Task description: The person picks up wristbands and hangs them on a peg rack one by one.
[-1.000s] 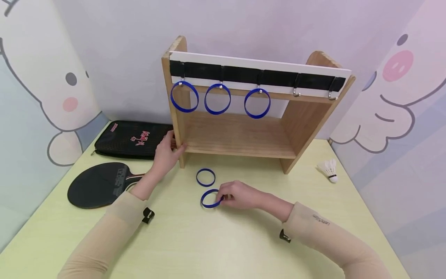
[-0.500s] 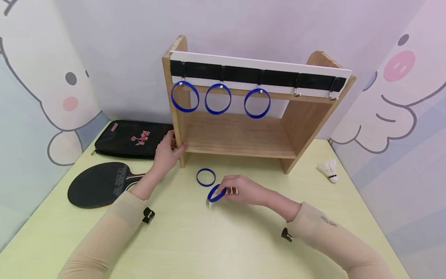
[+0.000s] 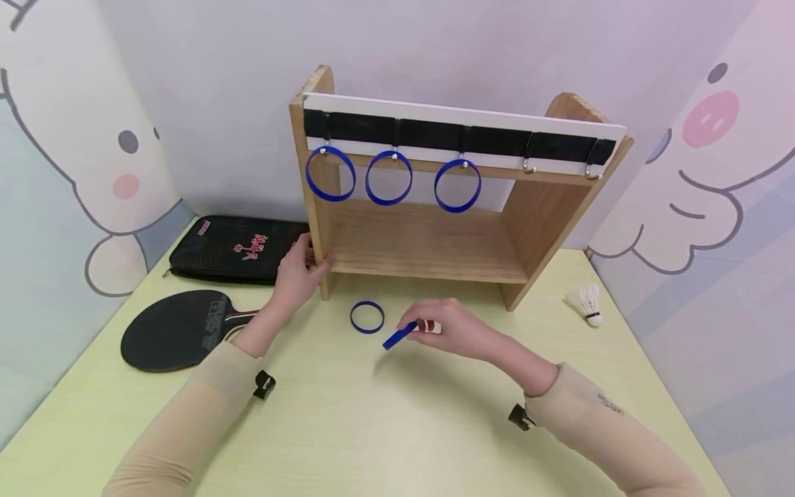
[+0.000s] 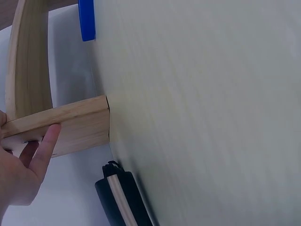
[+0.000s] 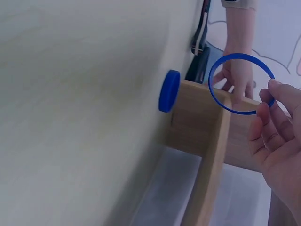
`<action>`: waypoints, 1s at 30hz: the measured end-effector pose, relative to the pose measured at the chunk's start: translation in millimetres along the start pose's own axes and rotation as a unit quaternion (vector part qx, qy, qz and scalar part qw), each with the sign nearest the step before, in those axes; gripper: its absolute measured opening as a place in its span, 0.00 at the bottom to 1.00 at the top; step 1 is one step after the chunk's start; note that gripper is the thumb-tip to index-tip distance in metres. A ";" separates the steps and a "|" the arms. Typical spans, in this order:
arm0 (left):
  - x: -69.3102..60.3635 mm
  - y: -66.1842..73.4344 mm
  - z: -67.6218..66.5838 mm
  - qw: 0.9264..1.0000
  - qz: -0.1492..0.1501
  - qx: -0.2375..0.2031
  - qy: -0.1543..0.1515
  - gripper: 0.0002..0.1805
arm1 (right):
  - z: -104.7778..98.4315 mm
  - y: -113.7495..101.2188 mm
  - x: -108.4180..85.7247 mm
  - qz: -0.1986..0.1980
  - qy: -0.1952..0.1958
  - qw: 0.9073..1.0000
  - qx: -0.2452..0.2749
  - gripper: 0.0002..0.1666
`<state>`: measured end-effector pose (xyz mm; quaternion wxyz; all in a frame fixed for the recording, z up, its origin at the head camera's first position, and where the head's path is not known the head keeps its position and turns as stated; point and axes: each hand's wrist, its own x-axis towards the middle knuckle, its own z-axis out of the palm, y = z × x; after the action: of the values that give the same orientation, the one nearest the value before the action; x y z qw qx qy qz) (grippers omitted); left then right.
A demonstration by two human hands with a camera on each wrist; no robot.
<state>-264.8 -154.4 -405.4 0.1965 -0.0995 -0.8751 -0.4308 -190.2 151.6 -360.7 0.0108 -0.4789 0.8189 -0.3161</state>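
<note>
My right hand (image 3: 456,328) pinches a thin blue ring (image 3: 396,338) at its edge, tilted and raised off the table. In the right wrist view that ring (image 5: 238,56) sits between thumb and fingertips. A second blue ring (image 3: 366,331) lies flat on the table, left of this hand. Three more blue rings (image 3: 457,209) hang from hooks along the black strip (image 3: 428,136) of a wooden shelf (image 3: 428,241). Two hooks (image 3: 528,168) at the right end hold nothing. My left hand (image 3: 297,273) grips the shelf's left side panel, thumb on its front edge (image 4: 56,117).
A black table tennis bat (image 3: 170,331) lies at the left, its handle partly behind the left forearm. Behind it is a black zipped case (image 3: 230,245). A white shuttlecock (image 3: 585,302) lies right of the shelf. Walls stand close behind and on both sides.
My right hand has lifted one blue ring from the table and carried it right and slightly back, turning it nearly edge-on to the head view. My left hand has stayed on the shelf.
</note>
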 end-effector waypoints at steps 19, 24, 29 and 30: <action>0.6 0.5 -0.2 1.000 0.001 0.005 -0.004 0.28 | -56.2 -25.3 -10.8 -0.064 0.113 0.990 -0.054 0.15; 0.8 1.6 -1.0 1.000 0.001 0.004 -0.006 0.28 | -73.8 -31.6 -15.1 -0.095 0.145 0.983 -0.055 0.19; -0.1 2.4 -1.5 1.000 0.002 0.005 -0.005 0.28 | -91.5 -39.2 -20.5 -0.114 0.174 0.976 -0.065 0.23; -0.3 2.6 -1.5 1.000 0.002 0.005 -0.004 0.28 | -94.9 -40.7 -21.6 -0.116 0.179 0.975 -0.068 0.23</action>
<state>-263.3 -154.1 -402.8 0.1941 -0.1021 -0.8780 -0.4255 -177.3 202.9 -269.5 -0.2058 -0.5060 0.7659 -0.3392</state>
